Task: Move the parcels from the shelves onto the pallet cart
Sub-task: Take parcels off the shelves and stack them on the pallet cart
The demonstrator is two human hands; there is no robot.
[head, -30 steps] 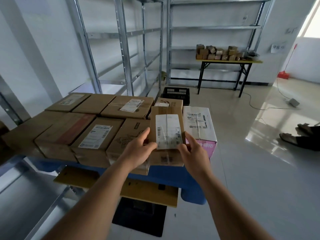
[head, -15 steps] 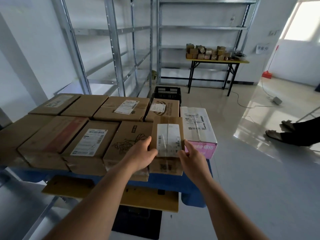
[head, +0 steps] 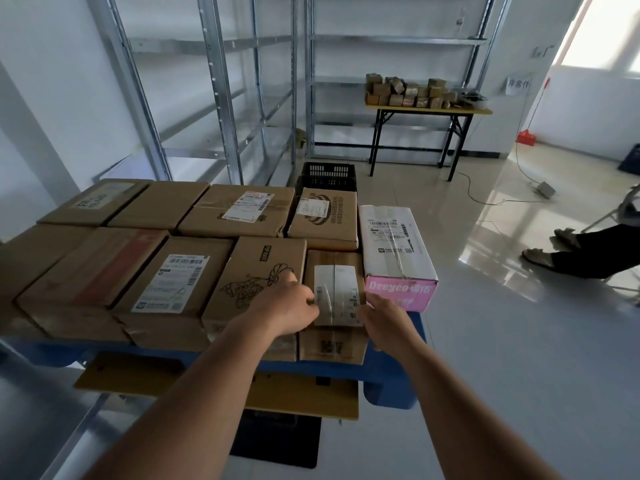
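A narrow brown parcel (head: 334, 268) with a white label sits on the blue pallet cart (head: 388, 372), wedged between a cardboard box with a flower drawing (head: 258, 271) and a white-and-pink box (head: 394, 244). My left hand (head: 289, 306) grips its left near edge and my right hand (head: 384, 322) grips its right near edge. Several more cardboard parcels (head: 166, 271) cover the cart to the left and behind. The metal shelves (head: 221, 98) behind the cart hold no parcels that I can see.
A black crate (head: 327, 174) stands on the floor behind the cart. A folding table (head: 429, 110) stacked with small boxes is at the back. A person's legs and sandalled feet (head: 571, 252) rest at the right. Flat cardboard (head: 214, 386) lies under the cart's near edge.
The narrow parcel has come down from a raised hold to rest on the cart between its two neighbours. Both hands followed it down and stay on its near edges.
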